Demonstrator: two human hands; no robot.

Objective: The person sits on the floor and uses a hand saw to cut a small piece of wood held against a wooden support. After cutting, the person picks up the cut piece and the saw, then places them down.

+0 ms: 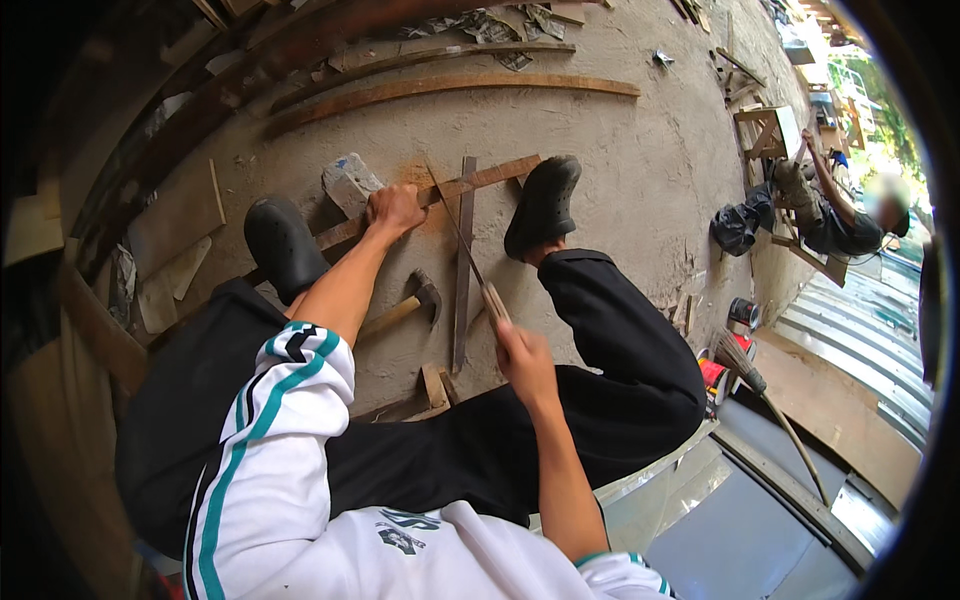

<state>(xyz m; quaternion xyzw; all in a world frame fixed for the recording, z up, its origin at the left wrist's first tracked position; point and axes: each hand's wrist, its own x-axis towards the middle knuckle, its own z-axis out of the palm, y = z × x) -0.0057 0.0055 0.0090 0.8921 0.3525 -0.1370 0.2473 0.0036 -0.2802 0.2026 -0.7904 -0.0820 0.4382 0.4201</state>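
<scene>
My left hand (397, 210) is closed on a narrow wooden strip (490, 177), pressing it down beside a rough block (350, 183). The strip slants up to the right, its far end close to my right shoe. In my right hand (526, 362) is the wooden handle of a handsaw (466, 236). The thin blade runs away from me and crosses the strip just right of my left hand. Reddish sawdust lies around the cut. A darker wooden strip (463, 300) lies lengthwise across the floor, passing by the blade. A claw hammer (395, 313) rests between my legs.
Black clogs (284, 243) on my feet flank the work. Long wooden strips (450, 90) lie farther off, with board pieces (180, 225) at left. To the right are a broom (740, 360), paint cans (712, 383) and a black bag (740, 225). Another person (835, 210) sits at far right.
</scene>
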